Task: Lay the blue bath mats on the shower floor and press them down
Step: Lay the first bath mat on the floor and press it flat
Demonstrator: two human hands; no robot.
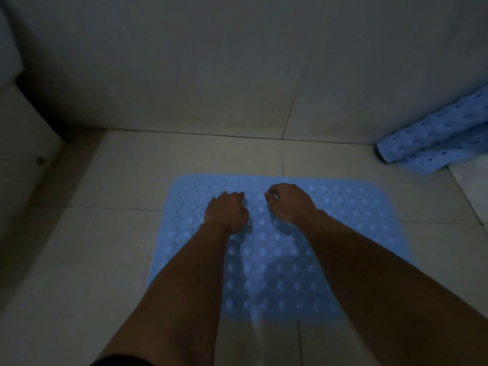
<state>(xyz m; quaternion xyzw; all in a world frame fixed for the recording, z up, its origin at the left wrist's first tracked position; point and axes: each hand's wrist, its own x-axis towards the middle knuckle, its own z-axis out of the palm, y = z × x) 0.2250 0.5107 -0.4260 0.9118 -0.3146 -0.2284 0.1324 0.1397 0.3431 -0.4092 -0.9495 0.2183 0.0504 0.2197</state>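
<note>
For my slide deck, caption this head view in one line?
Both hands, left and right, on a flat blue mat; second mat rolled by the wall.

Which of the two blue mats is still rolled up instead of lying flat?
The rolled blue mat at the far right against the wall; the flat blue mat lies spread on the floor under both hands.

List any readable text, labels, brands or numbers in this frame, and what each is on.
None readable.
Flat blue mat: only raised bumps and small holes, no print visible.
Rolled blue mat by the wall: holes only, no label seen.
Floor tiles and wall: plain, no markings.
The frame is dim and soft, so any fine embossing would not show.
</note>
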